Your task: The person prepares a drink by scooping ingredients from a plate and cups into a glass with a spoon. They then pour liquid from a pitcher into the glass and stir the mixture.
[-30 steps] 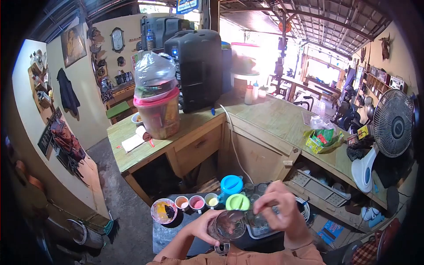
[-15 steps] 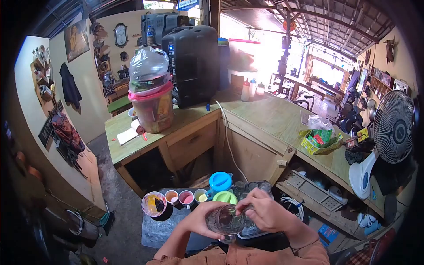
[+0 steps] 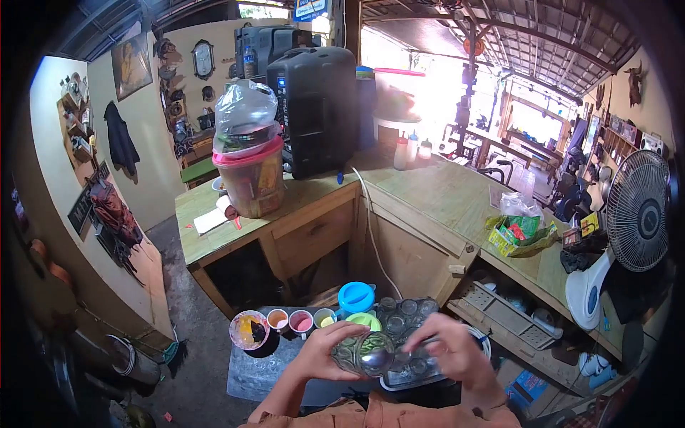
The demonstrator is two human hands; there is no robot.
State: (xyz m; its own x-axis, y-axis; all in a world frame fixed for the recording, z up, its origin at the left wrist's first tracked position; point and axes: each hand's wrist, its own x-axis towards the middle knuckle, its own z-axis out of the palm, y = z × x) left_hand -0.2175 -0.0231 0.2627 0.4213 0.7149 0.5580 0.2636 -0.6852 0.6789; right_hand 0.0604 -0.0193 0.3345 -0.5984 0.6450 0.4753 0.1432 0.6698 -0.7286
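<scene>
While the person leans over the low table (image 3: pixel 246 378), the left hand (image 3: pixel 322 354) wraps round a clear patterned glass (image 3: pixel 360 353). The fingers curl on its side, and the glass is held up off the table, tipped so its mouth faces the chest. It hangs just in front of the tray (image 3: pixel 399 386), where more glasses (image 3: pixel 408 308) stand packed close.

The right hand (image 3: pixel 446 349) comes in from the other side, fingertips pinched on a thin handle. It looks like a spoon (image 3: pixel 377 360) whose shiny bowl sits inside the glass, though I can't swear to that from here.

Here's what worries me. That glass is gripped by one hand only, and at a tilt. If the palm is wet, I reckon it slides out and drops straight onto the tray, glass on glass. The metal inside is another risk, since a hard knock against the wall could chip it.

And look how crowded it is. The blue-lidded jug (image 3: pixel 355 296) and the green lid (image 3: pixel 365 321) sit right behind the knuckles. The three small cups (image 3: pixel 300 322) of coloured stuff and the bowl (image 3: pixel 249 330) sit near the left forearm. A careless swing of that elbow, I'd say, and one of those tips across the table.
</scene>
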